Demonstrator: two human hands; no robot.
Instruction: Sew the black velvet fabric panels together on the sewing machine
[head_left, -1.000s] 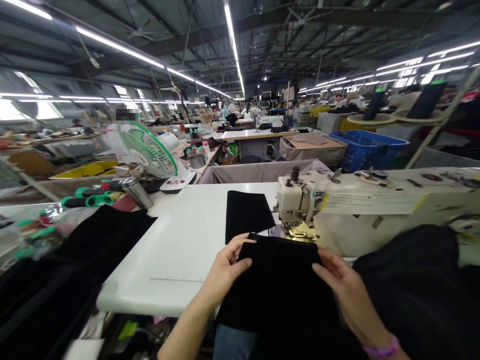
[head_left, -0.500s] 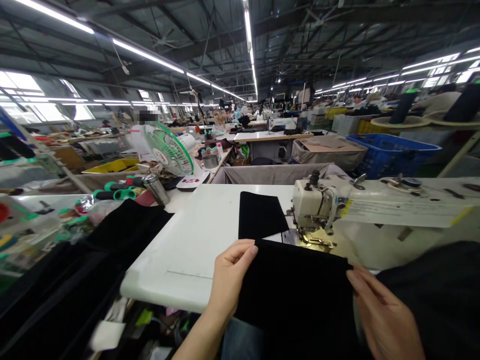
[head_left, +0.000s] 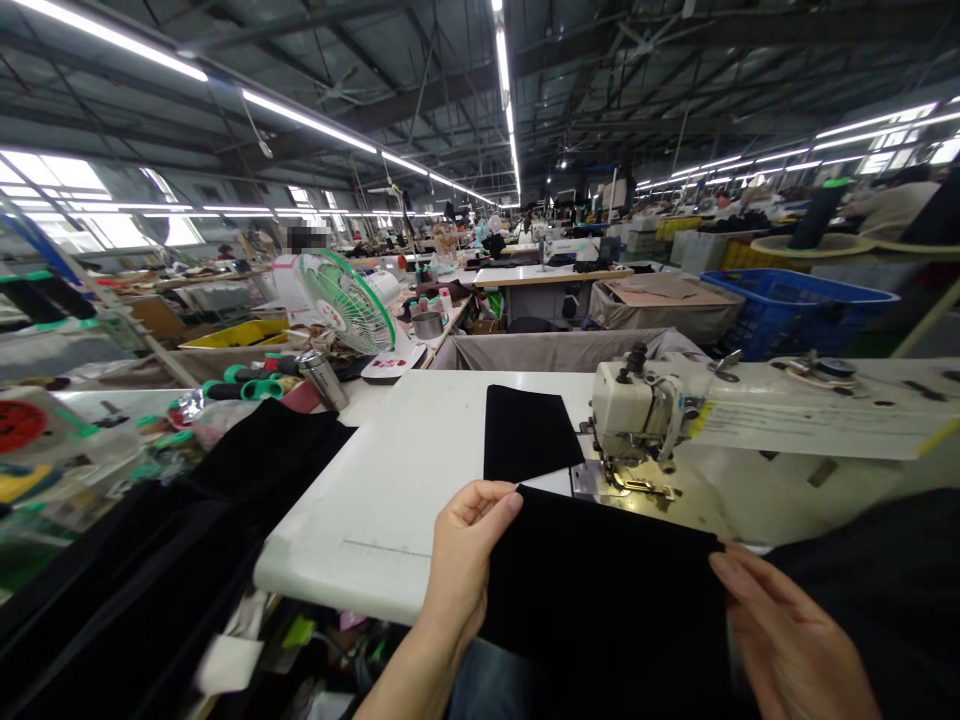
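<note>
The left hand (head_left: 466, 560) rises from the lower edge of the view on a bare forearm, wrist nearly straight and palm turned inward toward the right. Its thumb lies stretched along the top left corner of the black cloth (head_left: 600, 590), the index finger curls just behind it, and the remaining fingers go out of sight beneath, so the corner sits pinched. The right hand (head_left: 791, 645) enters from the lower right corner, back upward, its fingers (head_left: 731, 575) held straight and close together, pointing up and left along the cloth's right edge. Whether this hand grips or only rests there cannot be told. The two hands are well apart.
</note>
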